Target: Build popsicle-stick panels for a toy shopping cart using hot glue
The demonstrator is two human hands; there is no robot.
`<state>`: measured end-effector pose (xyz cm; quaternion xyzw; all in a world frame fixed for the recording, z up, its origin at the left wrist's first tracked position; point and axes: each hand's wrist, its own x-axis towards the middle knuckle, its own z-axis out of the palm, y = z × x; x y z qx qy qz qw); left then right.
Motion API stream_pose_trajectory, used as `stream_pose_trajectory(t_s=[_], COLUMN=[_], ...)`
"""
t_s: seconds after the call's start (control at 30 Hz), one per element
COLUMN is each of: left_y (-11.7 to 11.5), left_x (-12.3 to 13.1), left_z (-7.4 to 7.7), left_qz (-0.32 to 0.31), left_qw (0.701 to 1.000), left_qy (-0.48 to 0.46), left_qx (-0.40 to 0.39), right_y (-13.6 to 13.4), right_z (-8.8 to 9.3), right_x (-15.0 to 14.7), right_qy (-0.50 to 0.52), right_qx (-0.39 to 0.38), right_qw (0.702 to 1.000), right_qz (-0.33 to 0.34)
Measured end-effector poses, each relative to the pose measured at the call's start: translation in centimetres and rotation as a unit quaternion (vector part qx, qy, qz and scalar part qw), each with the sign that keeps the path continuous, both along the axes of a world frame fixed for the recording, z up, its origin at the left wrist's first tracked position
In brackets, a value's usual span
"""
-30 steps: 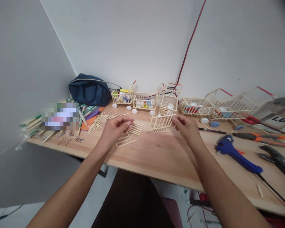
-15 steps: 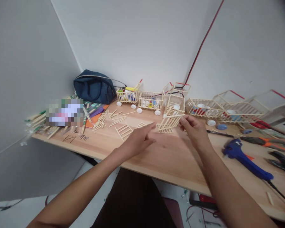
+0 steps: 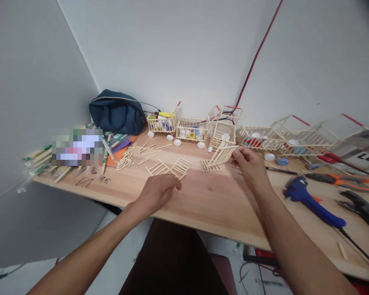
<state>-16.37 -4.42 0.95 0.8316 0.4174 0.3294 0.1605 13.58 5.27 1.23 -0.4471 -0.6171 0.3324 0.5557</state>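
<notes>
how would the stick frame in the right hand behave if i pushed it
The stick frame is probably light, being thin slats with open gaps. It seems stiff rather than floppy, since the slats look straight, but such slender pieces could snap under a hard push. Tilted in the right hand, it may tip if released.

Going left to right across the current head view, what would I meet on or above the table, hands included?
Navy bag, left hand, slanted stick panel, right hand pinching that panel, blue glue gun, black-handled tool.
</notes>
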Motion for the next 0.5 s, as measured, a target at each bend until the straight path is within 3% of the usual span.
stream_pose_trajectory(t_s=[0.23,0.5], left_y=[-1.1,-1.7], left_x=[-2.7,-4.6], left_z=[0.1,-0.4], left_qz=[0.135,0.122], left_qw=[0.987,0.983], left_qy=[0.086,0.135], left_qx=[-0.005,0.027], right_y=[0.6,0.2], right_z=[0.4,1.1], right_x=[0.5,0.2], right_qy=[0.169,0.219], right_qx=[-0.001,-0.036], right_qw=[0.985,0.973], right_qz=[-0.020,-0.064])
